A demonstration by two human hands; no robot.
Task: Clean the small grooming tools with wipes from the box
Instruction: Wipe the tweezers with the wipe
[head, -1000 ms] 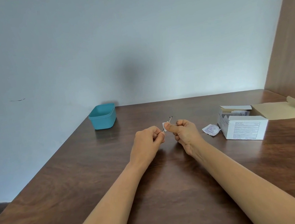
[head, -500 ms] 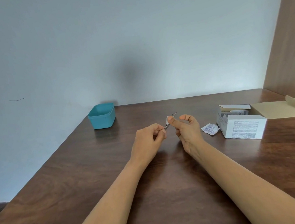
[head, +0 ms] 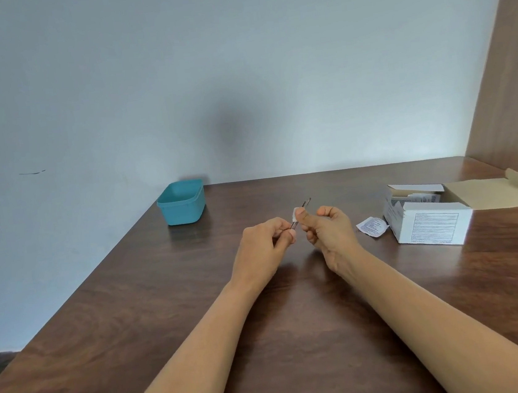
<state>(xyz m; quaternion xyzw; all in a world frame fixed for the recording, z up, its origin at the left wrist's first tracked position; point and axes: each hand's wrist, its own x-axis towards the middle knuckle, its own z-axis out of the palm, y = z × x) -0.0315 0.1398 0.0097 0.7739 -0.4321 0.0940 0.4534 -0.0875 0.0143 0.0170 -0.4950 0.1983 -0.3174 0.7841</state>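
Note:
My left hand [head: 265,247] pinches the near end of a thin metal tool, likely tweezers [head: 305,203], whose tips point up and to the right. My right hand [head: 329,230] presses a small white wipe [head: 294,215] around the tool's middle with thumb and forefinger. Both hands hover just above the dark wooden table [head: 166,303]. The white wipe box [head: 428,220] stands open at the right, with sachets showing inside.
A torn printed sachet wrapper [head: 371,226] lies between my right hand and the box. A teal plastic tub [head: 182,203] sits at the table's back left, near the wall. The box's flap [head: 505,190] spreads toward the wooden side panel at the right.
My right hand has slid the wipe along the tool, first toward the tips and then back down. More of the metal tips now shows above my thumb than a second ago.

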